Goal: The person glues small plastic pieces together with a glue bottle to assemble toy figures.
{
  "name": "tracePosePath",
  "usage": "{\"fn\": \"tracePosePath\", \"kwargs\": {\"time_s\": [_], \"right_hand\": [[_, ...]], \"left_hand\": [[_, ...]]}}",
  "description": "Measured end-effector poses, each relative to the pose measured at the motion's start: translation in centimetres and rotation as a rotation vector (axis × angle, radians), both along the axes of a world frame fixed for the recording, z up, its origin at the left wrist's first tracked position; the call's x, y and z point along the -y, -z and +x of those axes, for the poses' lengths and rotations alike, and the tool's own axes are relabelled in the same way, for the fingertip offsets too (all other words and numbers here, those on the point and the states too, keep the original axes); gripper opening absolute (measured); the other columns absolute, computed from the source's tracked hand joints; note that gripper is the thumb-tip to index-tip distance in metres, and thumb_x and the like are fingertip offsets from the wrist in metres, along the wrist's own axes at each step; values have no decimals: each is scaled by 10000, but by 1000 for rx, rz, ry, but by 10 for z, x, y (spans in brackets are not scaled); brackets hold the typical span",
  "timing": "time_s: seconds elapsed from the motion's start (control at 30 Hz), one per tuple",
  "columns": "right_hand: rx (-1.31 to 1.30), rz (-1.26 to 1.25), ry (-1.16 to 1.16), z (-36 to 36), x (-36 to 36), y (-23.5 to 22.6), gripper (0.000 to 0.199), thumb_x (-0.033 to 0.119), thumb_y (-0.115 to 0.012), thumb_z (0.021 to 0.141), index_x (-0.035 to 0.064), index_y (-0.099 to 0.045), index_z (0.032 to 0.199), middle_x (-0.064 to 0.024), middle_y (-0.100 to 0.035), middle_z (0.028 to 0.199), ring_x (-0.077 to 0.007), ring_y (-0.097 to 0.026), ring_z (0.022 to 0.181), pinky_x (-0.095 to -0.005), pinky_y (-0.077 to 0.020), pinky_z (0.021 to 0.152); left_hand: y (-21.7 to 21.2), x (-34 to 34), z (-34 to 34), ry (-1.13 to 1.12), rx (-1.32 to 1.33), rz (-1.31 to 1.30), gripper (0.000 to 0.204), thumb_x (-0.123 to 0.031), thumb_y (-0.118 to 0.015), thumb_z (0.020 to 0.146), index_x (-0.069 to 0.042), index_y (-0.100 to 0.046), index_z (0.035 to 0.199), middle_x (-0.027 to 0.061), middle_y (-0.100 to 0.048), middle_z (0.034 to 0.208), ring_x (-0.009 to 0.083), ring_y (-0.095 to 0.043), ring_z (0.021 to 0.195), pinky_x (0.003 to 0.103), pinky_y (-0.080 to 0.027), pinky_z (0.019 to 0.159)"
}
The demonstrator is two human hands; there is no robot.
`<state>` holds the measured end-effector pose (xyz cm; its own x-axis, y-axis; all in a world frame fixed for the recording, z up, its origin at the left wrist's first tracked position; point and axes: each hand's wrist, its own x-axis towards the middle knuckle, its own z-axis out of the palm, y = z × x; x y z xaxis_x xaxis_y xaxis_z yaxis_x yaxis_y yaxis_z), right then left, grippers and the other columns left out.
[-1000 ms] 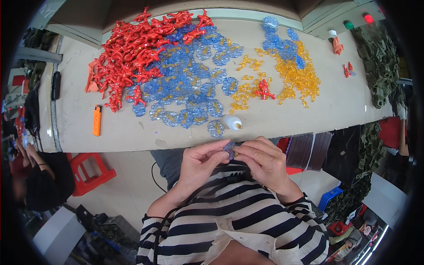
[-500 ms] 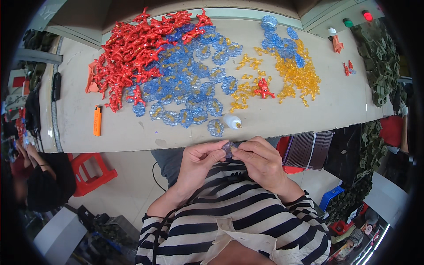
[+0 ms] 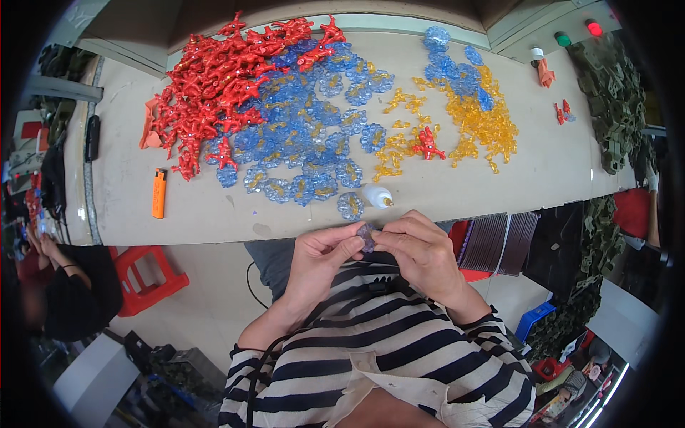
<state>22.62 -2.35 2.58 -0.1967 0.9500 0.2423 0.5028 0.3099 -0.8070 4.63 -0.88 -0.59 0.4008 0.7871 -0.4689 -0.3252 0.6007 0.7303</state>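
Close to my body, just off the table's near edge, my left hand (image 3: 319, 258) is closed with thumb and finger pinching a translucent bluish scalloped plastic disc (image 3: 367, 237). My right hand (image 3: 422, 260) is closed too, its fingertips pressed on the disc's right side. Whether a small yellow piece sits between those fingertips I cannot tell. Just beyond the hands lie another scalloped disc (image 3: 350, 205) with a yellowish piece in it and a white squeeze bottle (image 3: 377, 196) on its side.
Red plastic figures (image 3: 214, 85) are heaped at the table's back left, beside many blue discs (image 3: 285, 135). Small yellow pieces (image 3: 481, 121) are piled at the right, near a single red figure (image 3: 429, 144). An orange lighter (image 3: 158, 193) lies front left. A red stool (image 3: 146, 282) stands below.
Both hands stay together on the disc in nearly the same place. The right hand's fingers have shifted slightly against it, and the table view has moved a little.
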Motion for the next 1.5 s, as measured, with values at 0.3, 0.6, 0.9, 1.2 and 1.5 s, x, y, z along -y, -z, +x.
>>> {"fn": "tracePosePath", "kwargs": {"time_s": [0.3,0.6,0.9,1.2,1.5], "right_hand": [[-29,-30,9,-4,0,-1,276,-64,-678,638,-27,-642,909,-110,-584,802,-257,-550,708,-328,-472,622],[-51,-73,63,-4,-2,-9,293,7,-754,614,4,-677,897,-98,-632,799,-222,-580,702,-304,-473,620],[16,-119,335,6,-8,2,364,31,-771,629,13,-655,974,-106,-637,929,-214,-597,809,-290,-493,649],[53,119,245,6,-22,20,399,43,-754,663,6,-607,1031,-128,-622,953,-274,-592,885,-323,-483,720],[-136,70,442,30,-1,6,271,12,-702,715,3,-608,969,-127,-619,917,-245,-626,812,-294,-492,713]], "left_hand": [[-2,-2,-4,13,10,-18,234,7,-582,858,25,-621,1088,107,-662,935,129,-611,778,241,-521,681],[-19,-9,-18,-10,-159,25,231,-11,-586,866,20,-624,1091,87,-661,912,113,-612,780,219,-509,682],[-12,-28,-59,-219,-752,370,230,5,-633,823,11,-648,1052,62,-622,876,75,-570,624,185,-452,568],[-58,-84,-4,-149,-947,971,199,-12,-648,811,2,-664,1009,85,-622,797,82,-507,593,200,-389,490],[-17,-233,157,250,-1072,1625,413,-51,-551,790,-57,-551,1203,145,-534,1200,286,-487,1138,359,-392,922]]}}
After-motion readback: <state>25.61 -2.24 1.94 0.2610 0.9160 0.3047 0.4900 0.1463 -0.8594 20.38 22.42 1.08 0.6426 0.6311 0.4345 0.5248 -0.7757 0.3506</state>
